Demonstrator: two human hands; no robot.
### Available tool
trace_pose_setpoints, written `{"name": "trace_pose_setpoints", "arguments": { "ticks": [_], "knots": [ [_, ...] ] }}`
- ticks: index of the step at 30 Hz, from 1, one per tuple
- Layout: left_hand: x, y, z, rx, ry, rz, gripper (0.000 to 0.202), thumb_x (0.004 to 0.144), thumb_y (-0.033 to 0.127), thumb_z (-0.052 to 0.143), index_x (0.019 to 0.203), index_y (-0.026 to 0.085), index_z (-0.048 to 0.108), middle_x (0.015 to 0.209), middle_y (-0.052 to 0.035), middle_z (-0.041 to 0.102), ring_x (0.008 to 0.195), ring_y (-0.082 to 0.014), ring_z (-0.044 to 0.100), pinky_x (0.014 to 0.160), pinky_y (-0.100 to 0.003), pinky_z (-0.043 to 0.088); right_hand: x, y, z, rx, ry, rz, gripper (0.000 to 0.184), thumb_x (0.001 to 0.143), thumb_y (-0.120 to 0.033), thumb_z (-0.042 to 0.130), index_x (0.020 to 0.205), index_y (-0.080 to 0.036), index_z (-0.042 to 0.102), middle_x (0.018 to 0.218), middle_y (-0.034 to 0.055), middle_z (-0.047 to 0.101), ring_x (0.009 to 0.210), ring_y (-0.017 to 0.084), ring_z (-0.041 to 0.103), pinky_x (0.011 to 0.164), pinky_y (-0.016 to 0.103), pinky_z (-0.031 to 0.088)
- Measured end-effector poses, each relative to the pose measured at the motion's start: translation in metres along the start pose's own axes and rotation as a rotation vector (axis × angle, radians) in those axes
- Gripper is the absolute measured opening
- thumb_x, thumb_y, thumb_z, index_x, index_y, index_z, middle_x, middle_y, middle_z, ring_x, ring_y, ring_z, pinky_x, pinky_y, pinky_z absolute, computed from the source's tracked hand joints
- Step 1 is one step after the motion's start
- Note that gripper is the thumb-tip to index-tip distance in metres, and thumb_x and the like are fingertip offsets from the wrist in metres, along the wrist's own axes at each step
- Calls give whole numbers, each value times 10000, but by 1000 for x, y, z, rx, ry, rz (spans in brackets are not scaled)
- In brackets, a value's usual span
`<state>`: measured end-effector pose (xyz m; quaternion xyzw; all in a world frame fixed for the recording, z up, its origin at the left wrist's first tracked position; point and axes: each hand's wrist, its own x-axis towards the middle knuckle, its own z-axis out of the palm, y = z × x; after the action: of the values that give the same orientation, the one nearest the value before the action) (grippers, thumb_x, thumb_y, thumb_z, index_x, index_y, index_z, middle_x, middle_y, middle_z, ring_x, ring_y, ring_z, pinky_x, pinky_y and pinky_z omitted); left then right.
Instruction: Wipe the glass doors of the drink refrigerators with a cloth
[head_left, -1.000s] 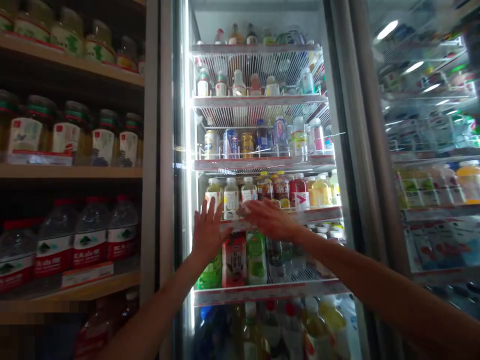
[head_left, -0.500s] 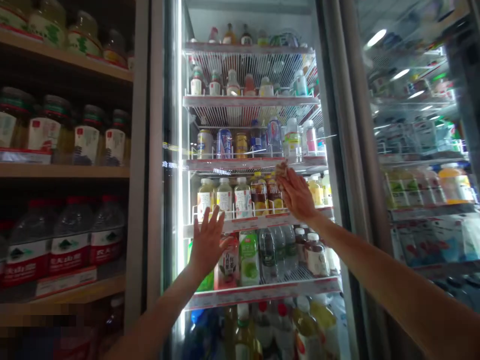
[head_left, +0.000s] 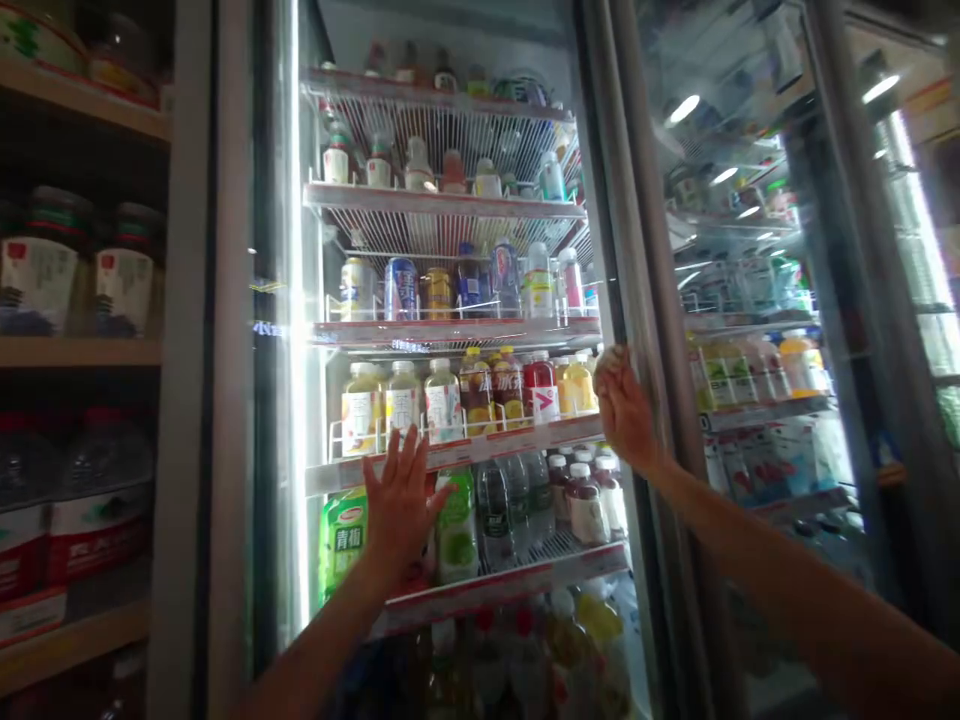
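Fingers (head_left: 407, 460) of the left hand (head_left: 396, 522) are spread wide and point upward; we see them before the glass door (head_left: 450, 35), over the front edge of the fourth shelf (head_left: 517, 440), nearer to its left corner. Whether this palm touches the glass, we cannot tell. In the right hand (head_left: 628, 420) the fingers are close together, and they hold a pale crumpled cloth (head_left: 615, 358). We find this cloth at the right edge of the glass, just beside the metal frame (head_left: 643, 270), above the right corner of the same shelf. On this shelf we see bottles with white labels (head_left: 444, 408) toward the left corner, and dark bottles with yellow caps (head_left: 508, 388) next to them.
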<state>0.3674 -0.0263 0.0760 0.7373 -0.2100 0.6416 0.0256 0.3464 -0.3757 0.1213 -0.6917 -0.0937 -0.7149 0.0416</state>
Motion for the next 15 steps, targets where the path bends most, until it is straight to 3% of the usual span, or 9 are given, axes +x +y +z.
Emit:
{"name": "trace_pose_setpoints", "arguments": {
  "ticks": [2,4,5,7,10,13,15],
  "knots": [
    [-1,2,2,2,26,8,634,882,448,372,1425,165,208,1433,-151,333,1357,-305,232,1074,-603,129,-53,-2,-6,13,-41,-83,534,895,-217,323,1426,-218,258,1491,102,213,1354,286,251,1020,510,386],
    [-2,4,6,8,66,20,639,882,419,385,1435,180,172,1426,-141,349,1358,-297,231,1083,-595,116,-85,1,-5,7,-106,-136,620,881,-213,371,1451,-282,136,1502,55,189,1366,273,222,1019,507,400],
    [-2,4,8,12,81,16,650,879,408,396,1439,190,150,1426,-133,350,1360,-292,225,1089,-588,108,-86,4,-2,12,-87,-124,624,878,-200,372,1446,-312,139,1498,35,202,1366,262,228,1023,501,401],
    [-2,7,11,21,93,-7,673,867,403,423,1442,210,132,1433,-117,341,1366,-285,205,1098,-580,98,-61,10,7,49,-17,-76,588,885,-217,365,1435,-326,186,1489,27,231,1353,258,265,1036,503,389],
    [-7,11,11,54,70,-22,647,852,397,450,1426,211,214,1439,-107,328,1368,-290,194,1098,-581,108,-22,5,16,61,101,60,520,904,-247,311,1422,-244,265,1501,65,190,1359,283,240,1052,546,342],
    [-24,14,8,97,30,89,567,844,376,460,1374,209,349,1422,-96,357,1362,-290,214,1104,-573,109,-48,-23,14,72,21,-27,550,880,-240,354,1424,-244,267,1510,54,159,1362,294,226,1048,533,351],
    [-39,14,8,120,17,185,546,837,369,469,1353,210,388,1413,-85,373,1358,-282,226,1116,-553,105,-77,-48,11,99,-156,-278,581,850,-209,388,1415,-289,279,1490,20,231,1358,269,248,1035,496,383]
  ]
}}
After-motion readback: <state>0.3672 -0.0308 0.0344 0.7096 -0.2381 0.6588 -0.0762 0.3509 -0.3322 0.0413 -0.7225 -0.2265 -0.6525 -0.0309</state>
